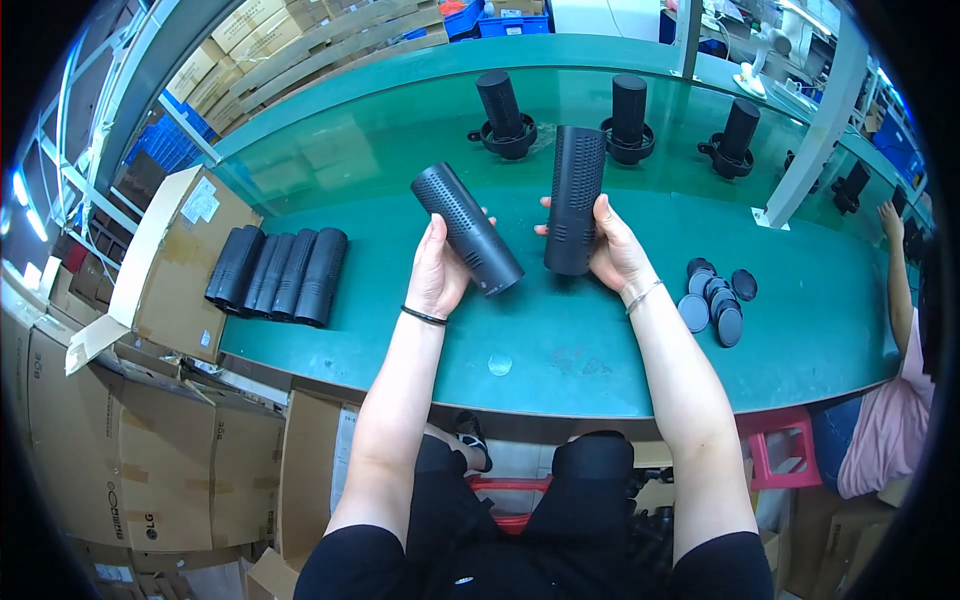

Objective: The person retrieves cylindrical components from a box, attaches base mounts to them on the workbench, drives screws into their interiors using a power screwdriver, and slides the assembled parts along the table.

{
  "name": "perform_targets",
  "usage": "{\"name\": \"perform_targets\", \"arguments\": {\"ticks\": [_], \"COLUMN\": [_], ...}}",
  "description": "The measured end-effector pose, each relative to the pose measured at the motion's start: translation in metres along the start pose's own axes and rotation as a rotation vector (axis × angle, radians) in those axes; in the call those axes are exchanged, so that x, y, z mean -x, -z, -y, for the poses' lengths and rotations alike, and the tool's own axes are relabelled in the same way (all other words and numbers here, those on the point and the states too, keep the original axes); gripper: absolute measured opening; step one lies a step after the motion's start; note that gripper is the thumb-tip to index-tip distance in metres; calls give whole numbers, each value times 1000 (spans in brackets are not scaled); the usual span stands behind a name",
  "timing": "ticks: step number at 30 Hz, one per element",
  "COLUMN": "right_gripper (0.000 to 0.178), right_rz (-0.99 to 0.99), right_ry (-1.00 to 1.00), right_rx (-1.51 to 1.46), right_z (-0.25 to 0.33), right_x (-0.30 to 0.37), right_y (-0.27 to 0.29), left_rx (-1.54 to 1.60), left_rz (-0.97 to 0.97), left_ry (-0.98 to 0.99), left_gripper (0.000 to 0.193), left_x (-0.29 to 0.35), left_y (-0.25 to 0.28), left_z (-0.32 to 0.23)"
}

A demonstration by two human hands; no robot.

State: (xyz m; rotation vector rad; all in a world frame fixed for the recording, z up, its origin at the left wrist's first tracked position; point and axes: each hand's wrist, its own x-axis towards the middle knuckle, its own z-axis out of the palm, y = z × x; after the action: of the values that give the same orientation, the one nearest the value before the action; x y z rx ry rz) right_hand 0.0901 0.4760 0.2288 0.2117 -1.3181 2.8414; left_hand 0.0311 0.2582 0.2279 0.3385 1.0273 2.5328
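Over the green table (560, 350), each hand grips one of two black perforated tubes: the left hand (438, 272) wraps a tube (467, 228) tilted toward ten o'clock, while the right hand (615, 247) clasps an upright tube (575, 198); five more tubes (279, 273) lie at nine o'clock.

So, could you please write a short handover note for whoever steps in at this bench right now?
Left hand: holds a black perforated tube, tilted.
Right hand: holds a second perforated tube, nearly upright.
Spare tubes lie in a row at the left on the green table; round black caps sit at the right.
Done: three tubes on bases stand further back.
Left: both held tubes have no base yet.
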Motion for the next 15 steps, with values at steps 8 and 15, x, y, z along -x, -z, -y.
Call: {"name": "perform_targets", "arguments": {"ticks": [8,15], "right_gripper": [57,56], "right_rz": [-36,-80], "right_ry": [-20,0], "right_rx": [-64,-28], "right_z": [-3,-3], "right_x": [-6,0], "right_y": [0,-1], "left_rx": [117,146], "left_rz": [79,207], "left_ry": [100,102], "left_gripper": [56,61], "left_x": [1,1], "left_y": [6,8], "left_z": [-4,-3]}}
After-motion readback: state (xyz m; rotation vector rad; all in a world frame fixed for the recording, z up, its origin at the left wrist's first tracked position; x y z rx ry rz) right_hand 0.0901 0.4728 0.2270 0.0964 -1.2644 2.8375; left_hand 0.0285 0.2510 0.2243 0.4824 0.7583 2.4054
